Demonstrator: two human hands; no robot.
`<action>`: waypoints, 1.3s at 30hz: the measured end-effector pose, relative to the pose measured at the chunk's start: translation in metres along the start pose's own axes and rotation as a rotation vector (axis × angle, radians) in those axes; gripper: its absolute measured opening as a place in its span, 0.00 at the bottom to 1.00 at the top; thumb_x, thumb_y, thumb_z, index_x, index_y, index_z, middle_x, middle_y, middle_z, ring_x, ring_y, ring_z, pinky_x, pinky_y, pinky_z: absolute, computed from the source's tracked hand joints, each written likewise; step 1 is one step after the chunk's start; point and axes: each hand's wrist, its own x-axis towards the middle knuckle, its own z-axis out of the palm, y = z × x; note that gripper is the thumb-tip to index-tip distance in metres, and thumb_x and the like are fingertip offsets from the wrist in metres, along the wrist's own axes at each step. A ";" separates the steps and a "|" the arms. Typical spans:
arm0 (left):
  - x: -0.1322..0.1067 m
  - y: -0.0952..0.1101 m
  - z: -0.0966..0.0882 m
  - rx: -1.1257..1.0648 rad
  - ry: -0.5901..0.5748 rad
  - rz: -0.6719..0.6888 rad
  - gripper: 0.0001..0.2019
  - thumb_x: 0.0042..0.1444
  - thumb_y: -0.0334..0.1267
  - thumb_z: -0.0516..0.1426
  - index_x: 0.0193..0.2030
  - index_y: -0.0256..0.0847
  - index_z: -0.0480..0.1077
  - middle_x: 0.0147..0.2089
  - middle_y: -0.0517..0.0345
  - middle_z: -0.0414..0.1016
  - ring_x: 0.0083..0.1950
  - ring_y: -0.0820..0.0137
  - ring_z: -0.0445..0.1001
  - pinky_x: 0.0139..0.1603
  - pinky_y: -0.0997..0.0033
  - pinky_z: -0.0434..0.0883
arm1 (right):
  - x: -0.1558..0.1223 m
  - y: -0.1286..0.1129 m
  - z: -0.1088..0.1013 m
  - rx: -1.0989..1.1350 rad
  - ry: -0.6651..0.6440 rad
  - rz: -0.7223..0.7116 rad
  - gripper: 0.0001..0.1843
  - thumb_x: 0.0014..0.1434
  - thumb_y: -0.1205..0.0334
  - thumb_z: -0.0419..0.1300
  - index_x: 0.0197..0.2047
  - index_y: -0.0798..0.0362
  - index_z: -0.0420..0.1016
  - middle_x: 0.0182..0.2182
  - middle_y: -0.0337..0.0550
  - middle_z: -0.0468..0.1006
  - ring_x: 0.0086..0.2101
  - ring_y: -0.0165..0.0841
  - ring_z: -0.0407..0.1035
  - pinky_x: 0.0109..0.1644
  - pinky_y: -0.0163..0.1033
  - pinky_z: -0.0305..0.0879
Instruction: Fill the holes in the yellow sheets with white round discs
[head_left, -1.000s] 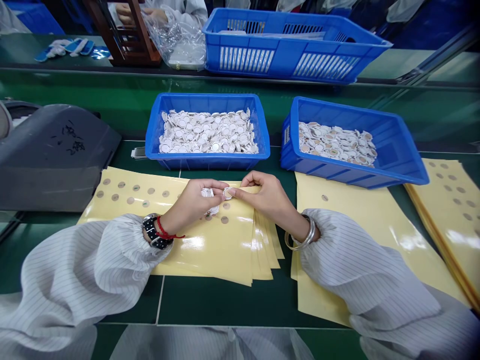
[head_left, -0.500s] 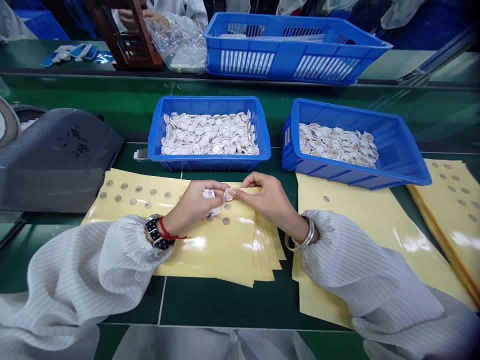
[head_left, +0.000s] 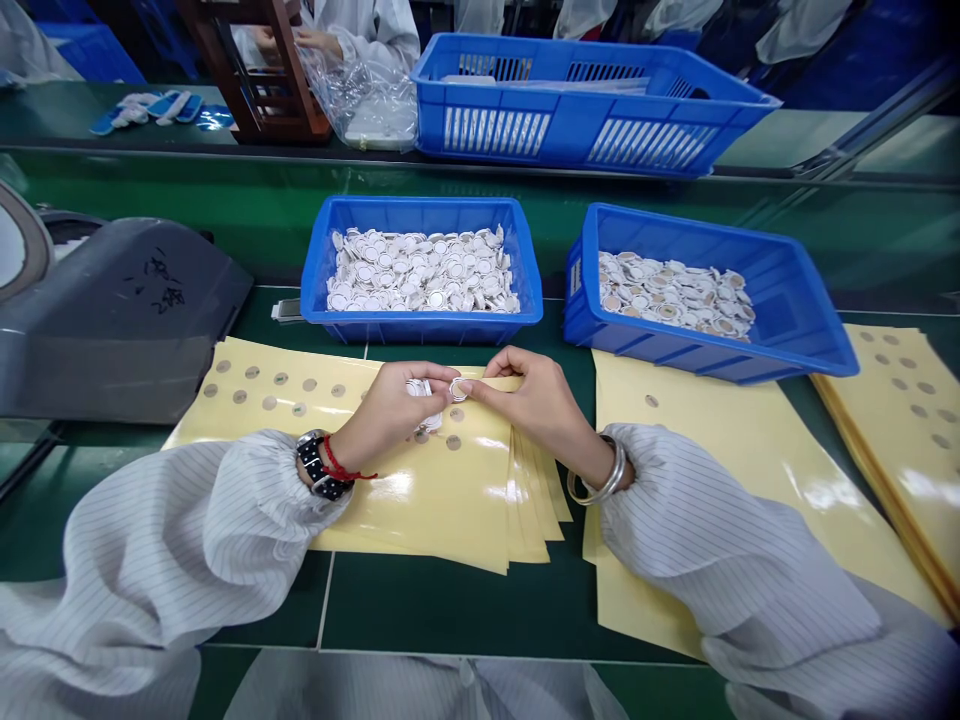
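My left hand (head_left: 394, 410) is closed around several small round white discs (head_left: 426, 405), with its fingertips at the edge of a single white disc (head_left: 457, 389). My right hand (head_left: 532, 395) pinches that same disc between thumb and finger, and its other fingers touch the far edge of the yellow sheet. Both hands are over a fanned stack of glossy yellow sheets (head_left: 442, 500). Rows of small round grey-brown stickers (head_left: 310, 385) dot the top sheet. The stickers beneath my hands are partly hidden.
Beyond the hands stand a blue bin (head_left: 420, 325) and a tilted second blue bin (head_left: 712, 352), both holding white discs. More yellow sheets (head_left: 675, 480) lie at right. A grey machine (head_left: 120, 320) is at left. A slotted blue basket (head_left: 570, 125) and a co-worker (head_left: 367, 30) are across the bench.
The camera view has shifted very slightly. Both hands keep the same grip and place over the yellow sheet.
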 end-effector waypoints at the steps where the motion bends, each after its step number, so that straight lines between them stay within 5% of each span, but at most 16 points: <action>1: 0.000 -0.001 0.000 -0.002 0.004 0.002 0.18 0.47 0.39 0.61 0.44 0.30 0.71 0.31 0.53 0.71 0.21 0.78 0.63 0.14 0.80 0.62 | 0.000 0.000 0.000 -0.003 0.003 -0.003 0.19 0.44 0.46 0.63 0.24 0.54 0.68 0.23 0.38 0.71 0.26 0.30 0.63 0.27 0.34 0.56; 10: 0.000 -0.003 0.000 -0.033 0.037 -0.009 0.17 0.47 0.38 0.62 0.43 0.31 0.71 0.31 0.54 0.71 0.20 0.80 0.62 0.13 0.82 0.62 | -0.004 -0.003 0.002 -0.135 0.043 -0.077 0.17 0.48 0.47 0.62 0.26 0.54 0.67 0.24 0.38 0.72 0.25 0.29 0.64 0.27 0.34 0.55; 16: 0.001 -0.001 0.000 -0.044 0.046 -0.041 0.16 0.47 0.38 0.62 0.42 0.31 0.72 0.30 0.55 0.70 0.18 0.80 0.62 0.12 0.82 0.61 | -0.001 -0.003 -0.010 -0.396 0.222 -0.221 0.11 0.55 0.55 0.58 0.29 0.55 0.69 0.28 0.43 0.74 0.29 0.33 0.66 0.31 0.37 0.56; 23: 0.002 -0.007 -0.005 -0.055 -0.043 0.093 0.22 0.46 0.39 0.62 0.48 0.35 0.67 0.32 0.53 0.75 0.21 0.77 0.66 0.16 0.80 0.64 | 0.002 -0.010 -0.004 0.125 -0.177 -0.087 0.14 0.48 0.51 0.63 0.27 0.54 0.72 0.25 0.40 0.74 0.27 0.33 0.68 0.28 0.35 0.60; 25: 0.003 -0.008 -0.006 -0.096 -0.037 0.092 0.19 0.46 0.39 0.62 0.45 0.35 0.68 0.35 0.52 0.75 0.22 0.76 0.68 0.17 0.80 0.65 | 0.006 -0.014 -0.016 0.136 -0.050 -0.112 0.14 0.49 0.52 0.62 0.24 0.54 0.70 0.23 0.40 0.73 0.26 0.32 0.67 0.28 0.36 0.60; 29: 0.004 -0.011 -0.004 -0.187 0.060 0.061 0.12 0.47 0.43 0.61 0.30 0.35 0.67 0.27 0.57 0.72 0.18 0.78 0.65 0.12 0.81 0.60 | 0.019 -0.010 -0.079 -0.164 0.513 -0.174 0.07 0.48 0.59 0.63 0.27 0.52 0.71 0.27 0.43 0.73 0.30 0.36 0.67 0.35 0.42 0.60; 31: 0.004 -0.013 -0.001 -0.246 0.143 0.095 0.13 0.46 0.44 0.61 0.27 0.37 0.65 0.21 0.62 0.67 0.16 0.78 0.63 0.10 0.81 0.57 | 0.022 -0.006 -0.110 -0.410 0.589 -0.108 0.08 0.49 0.60 0.63 0.33 0.52 0.73 0.29 0.46 0.73 0.34 0.40 0.67 0.41 0.46 0.58; 34: 0.003 -0.015 0.004 -0.311 0.255 0.151 0.14 0.46 0.44 0.61 0.25 0.38 0.62 0.17 0.65 0.63 0.15 0.78 0.62 0.09 0.83 0.54 | 0.015 -0.009 -0.117 -0.457 0.377 -0.095 0.15 0.46 0.54 0.65 0.37 0.52 0.74 0.29 0.47 0.74 0.31 0.40 0.68 0.36 0.44 0.59; 37: 0.003 -0.013 0.010 -0.356 0.339 0.179 0.15 0.49 0.46 0.59 0.23 0.37 0.61 0.15 0.65 0.62 0.14 0.80 0.60 0.10 0.83 0.53 | 0.003 -0.019 -0.081 -0.277 -0.195 -0.200 0.12 0.57 0.54 0.55 0.35 0.51 0.74 0.31 0.43 0.76 0.32 0.35 0.69 0.33 0.38 0.60; 39: 0.004 -0.011 0.010 -0.445 0.375 0.172 0.15 0.52 0.46 0.55 0.24 0.37 0.61 0.17 0.63 0.63 0.14 0.79 0.61 0.09 0.84 0.52 | -0.001 -0.021 -0.051 -0.251 -0.396 -0.219 0.11 0.60 0.58 0.51 0.34 0.51 0.73 0.30 0.41 0.76 0.30 0.32 0.68 0.30 0.35 0.58</action>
